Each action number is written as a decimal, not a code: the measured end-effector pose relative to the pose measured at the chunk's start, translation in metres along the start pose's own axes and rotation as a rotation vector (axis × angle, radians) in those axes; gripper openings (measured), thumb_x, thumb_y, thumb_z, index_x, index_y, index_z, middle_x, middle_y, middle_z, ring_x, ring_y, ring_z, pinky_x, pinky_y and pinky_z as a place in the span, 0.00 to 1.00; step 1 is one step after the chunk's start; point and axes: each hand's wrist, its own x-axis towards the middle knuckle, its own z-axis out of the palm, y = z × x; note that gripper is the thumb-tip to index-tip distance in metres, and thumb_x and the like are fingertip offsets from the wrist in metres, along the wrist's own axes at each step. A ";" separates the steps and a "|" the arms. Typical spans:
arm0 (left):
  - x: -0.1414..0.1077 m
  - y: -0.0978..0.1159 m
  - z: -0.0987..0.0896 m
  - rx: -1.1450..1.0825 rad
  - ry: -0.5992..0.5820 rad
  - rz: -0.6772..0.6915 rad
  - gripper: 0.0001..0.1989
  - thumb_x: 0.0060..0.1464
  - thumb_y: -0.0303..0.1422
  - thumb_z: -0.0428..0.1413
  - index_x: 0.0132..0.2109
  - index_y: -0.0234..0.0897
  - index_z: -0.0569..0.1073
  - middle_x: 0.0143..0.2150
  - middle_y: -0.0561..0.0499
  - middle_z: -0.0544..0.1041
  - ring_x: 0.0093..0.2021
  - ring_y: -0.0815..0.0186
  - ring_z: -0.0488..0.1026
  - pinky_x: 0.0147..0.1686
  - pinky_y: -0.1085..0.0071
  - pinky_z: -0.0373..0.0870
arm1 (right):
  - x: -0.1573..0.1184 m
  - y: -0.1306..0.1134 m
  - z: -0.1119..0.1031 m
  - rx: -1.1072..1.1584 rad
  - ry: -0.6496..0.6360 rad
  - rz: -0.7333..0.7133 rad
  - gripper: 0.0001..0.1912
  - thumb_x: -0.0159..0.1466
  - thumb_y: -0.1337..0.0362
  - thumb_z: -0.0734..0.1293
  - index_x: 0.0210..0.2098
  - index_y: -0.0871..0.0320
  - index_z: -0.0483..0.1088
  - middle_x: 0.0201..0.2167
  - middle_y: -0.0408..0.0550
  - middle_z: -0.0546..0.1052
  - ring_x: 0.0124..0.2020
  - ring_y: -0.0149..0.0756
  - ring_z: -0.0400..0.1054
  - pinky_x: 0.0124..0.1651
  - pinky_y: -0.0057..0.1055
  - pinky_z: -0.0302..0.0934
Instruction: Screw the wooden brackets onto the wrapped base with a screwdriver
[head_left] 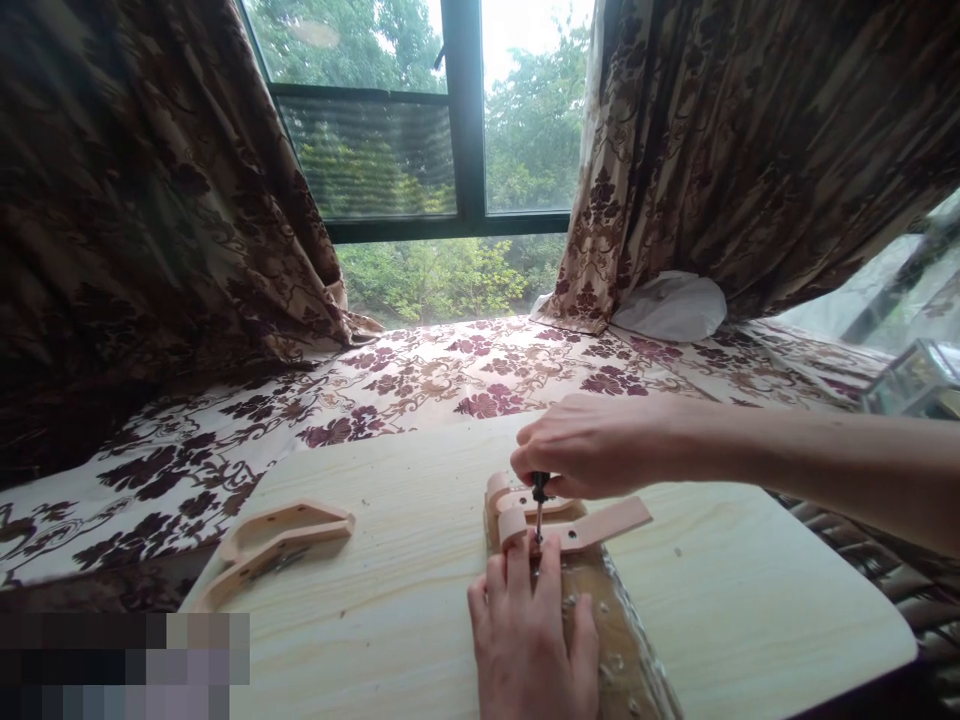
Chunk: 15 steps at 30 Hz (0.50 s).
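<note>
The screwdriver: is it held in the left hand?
No, the right hand grips the screwdriver, while the left hand lies near its tip.

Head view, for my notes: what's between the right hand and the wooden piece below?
A screwdriver shaft, upright below the right hand, in the head view.

Floral curtains flank a window showing green trees.

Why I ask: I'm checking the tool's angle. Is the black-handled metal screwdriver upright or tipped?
Upright, or nearly so: the screwdriver runs almost straight down from the right hand to the pale, angled wooden piece.
</note>
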 end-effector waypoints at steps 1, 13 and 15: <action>0.000 0.000 0.000 0.003 0.001 0.002 0.21 0.56 0.36 0.49 0.56 0.45 0.68 0.56 0.48 0.69 0.49 0.54 0.66 0.46 0.55 0.62 | 0.001 0.000 0.001 0.006 -0.002 -0.005 0.10 0.60 0.69 0.62 0.38 0.59 0.74 0.31 0.50 0.76 0.27 0.33 0.62 0.26 0.30 0.46; -0.001 -0.001 0.001 -0.005 0.001 0.001 0.21 0.56 0.36 0.48 0.57 0.46 0.67 0.57 0.49 0.69 0.50 0.53 0.65 0.47 0.54 0.61 | 0.007 -0.002 -0.002 -0.007 -0.013 0.019 0.11 0.58 0.68 0.62 0.39 0.60 0.73 0.30 0.50 0.76 0.25 0.33 0.61 0.25 0.31 0.44; -0.001 -0.001 0.000 -0.016 -0.001 -0.001 0.21 0.56 0.36 0.49 0.57 0.45 0.68 0.57 0.49 0.69 0.49 0.54 0.65 0.46 0.54 0.61 | 0.006 -0.002 -0.002 -0.032 -0.011 -0.020 0.10 0.58 0.70 0.61 0.36 0.61 0.73 0.29 0.50 0.75 0.25 0.32 0.60 0.25 0.31 0.44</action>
